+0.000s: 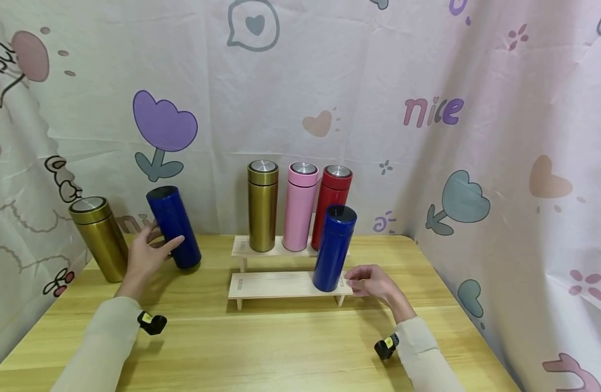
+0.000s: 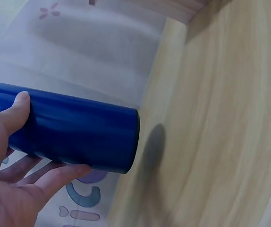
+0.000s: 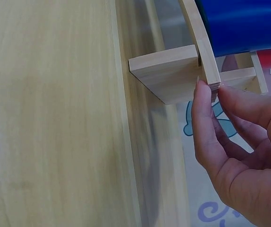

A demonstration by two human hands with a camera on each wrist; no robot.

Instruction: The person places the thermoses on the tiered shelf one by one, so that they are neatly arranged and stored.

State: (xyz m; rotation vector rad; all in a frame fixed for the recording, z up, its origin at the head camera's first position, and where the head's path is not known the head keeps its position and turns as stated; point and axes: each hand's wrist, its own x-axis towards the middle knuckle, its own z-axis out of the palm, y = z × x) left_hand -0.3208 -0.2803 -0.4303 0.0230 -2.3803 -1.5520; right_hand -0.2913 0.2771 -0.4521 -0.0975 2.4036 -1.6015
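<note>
My left hand (image 1: 148, 253) grips a blue thermos bottle (image 1: 175, 228) around its side. In the left wrist view, the base of that blue bottle (image 2: 88, 132) stands apart from its shadow, seemingly just off the table. A gold bottle (image 1: 101, 239) stands to the left of this hand. Over on the right, my right hand (image 1: 374, 286) pinches the right end of the lower wooden shelf (image 1: 275, 284) between thumb and fingers; the right wrist view shows the pinched shelf edge (image 3: 206, 52). Another blue bottle (image 1: 333, 250) stands at that end of the shelf.
Behind, an upper wooden shelf (image 1: 240, 247) bears a gold bottle (image 1: 262, 212), a pink bottle (image 1: 299, 212) and a red bottle (image 1: 332, 190), partly hidden by the blue one. Both shelves stand on the wooden table (image 1: 261, 348). A patterned curtain (image 1: 369, 71) surrounds the back and sides.
</note>
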